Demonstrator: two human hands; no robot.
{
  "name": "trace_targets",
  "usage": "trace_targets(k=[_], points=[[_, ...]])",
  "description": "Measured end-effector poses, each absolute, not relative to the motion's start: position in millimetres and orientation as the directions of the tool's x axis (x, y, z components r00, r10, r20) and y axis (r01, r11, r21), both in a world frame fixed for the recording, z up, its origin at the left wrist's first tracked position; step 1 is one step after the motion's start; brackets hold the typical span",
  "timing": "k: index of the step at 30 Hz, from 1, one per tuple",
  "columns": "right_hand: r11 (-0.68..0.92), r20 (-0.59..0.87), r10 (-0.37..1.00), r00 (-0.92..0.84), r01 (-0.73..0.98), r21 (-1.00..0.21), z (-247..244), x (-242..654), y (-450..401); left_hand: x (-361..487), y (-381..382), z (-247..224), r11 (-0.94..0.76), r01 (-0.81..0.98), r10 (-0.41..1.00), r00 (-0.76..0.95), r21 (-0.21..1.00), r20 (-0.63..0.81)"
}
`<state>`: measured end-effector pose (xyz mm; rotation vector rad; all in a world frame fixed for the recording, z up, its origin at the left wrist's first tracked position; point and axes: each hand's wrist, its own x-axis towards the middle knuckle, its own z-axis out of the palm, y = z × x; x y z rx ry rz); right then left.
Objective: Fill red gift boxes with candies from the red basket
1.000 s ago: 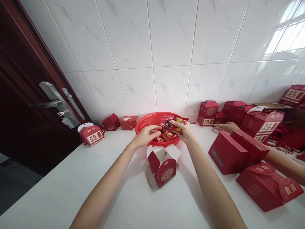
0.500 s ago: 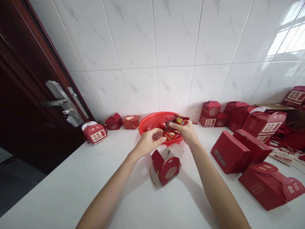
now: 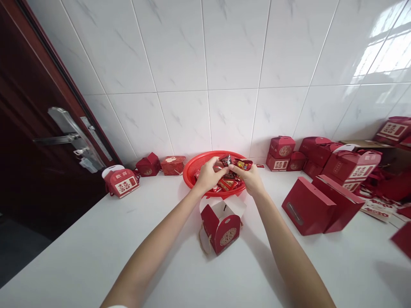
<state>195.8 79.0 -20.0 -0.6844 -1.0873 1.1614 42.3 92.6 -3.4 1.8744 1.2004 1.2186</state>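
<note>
Over the red plastic basket (image 3: 189,167), my right hand (image 3: 252,179) is closed around several wrapped candies (image 3: 244,164) in red and yellow wrappers. My left hand (image 3: 208,174) meets it there, thumb and fingers closed at a dark-wrapped candy (image 3: 226,161) beside the right thumb. More wrapped candies (image 3: 226,185) lie in the basket below the hands. An open red gift box (image 3: 223,229) with rope handles and a round gold pattern stands on the white table in front of the basket, its top flaps raised; its contents are hidden.
Closed red boxes stand along the wall, among them a box with white lettering (image 3: 122,182) at left and a small stack (image 3: 281,147) at right. Two red upright boxes (image 3: 308,207) sit right of my arm. A brown door (image 3: 28,128) is at left.
My left hand has moved right and forward to the candies at my right hand. The red box at lower right has shifted mostly out of view at the right edge.
</note>
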Motion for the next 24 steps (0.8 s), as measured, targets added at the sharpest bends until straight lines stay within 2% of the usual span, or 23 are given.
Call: trace_targets(k=[5, 10, 14, 16, 19, 24], points=[[0.19, 0.18, 0.982, 0.062, -0.41, -0.892, -20.7, 205.8, 84.2, 17.1, 121.7, -18.7, -0.273, 0.466, 0.962, 0.162, 0.842, 0.222], [0.213, 0.18, 0.977, 0.116, -0.41, -0.887, -13.3, 217.1, 82.3, -11.0, 135.4, -27.3, -0.211, 0.676, 0.965, 0.258, 0.706, 0.041], [0.225, 0.182, 0.973, 0.142, -0.413, -0.883, -9.8, 221.0, 81.1, -4.0, 141.9, -25.3, -0.259, 0.756, 0.848, 0.476, 0.601, -0.234], [0.23, 0.185, 0.972, 0.146, -0.413, -0.881, -8.6, 221.9, 80.4, 8.2, 146.8, -26.8, -0.298, 0.783, 0.784, 0.526, 0.546, -0.328], [0.237, 0.188, 0.97, 0.156, -0.419, -0.877, -5.9, 223.7, 78.8, 30.2, 153.8, -34.3, -0.37, 0.805, 0.748, 0.554, 0.465, -0.364], [0.288, 0.224, 0.955, 0.196, -0.421, -0.86, -0.4, 228.2, 75.8, 63.4, 160.8, -47.3, -0.501, 0.767, 0.726, 0.624, 0.4, -0.287]])
